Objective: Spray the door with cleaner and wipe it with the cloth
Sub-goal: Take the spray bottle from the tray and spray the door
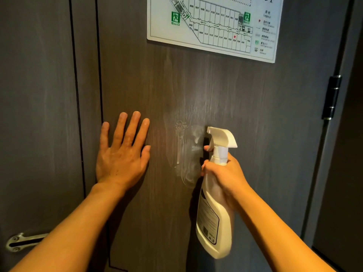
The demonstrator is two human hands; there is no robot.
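A dark wood-grain door (245, 107) fills the view. My right hand (225, 173) grips the neck of a white spray bottle (215, 209), one finger on the trigger, with the nozzle pointing left at the door. Wet spray and drips of cleaner (184, 146) streak the door just left of the nozzle. My left hand (122, 152) lies flat on the door with fingers spread, holding nothing. No cloth is in view.
A white evacuation floor plan (214, 26) is fixed to the door at the top. A black hinge (332, 97) sits on the right edge beside the frame. A metal latch guard (21, 241) shows at the lower left. Dark panel seams (99, 61) run vertically on the left.
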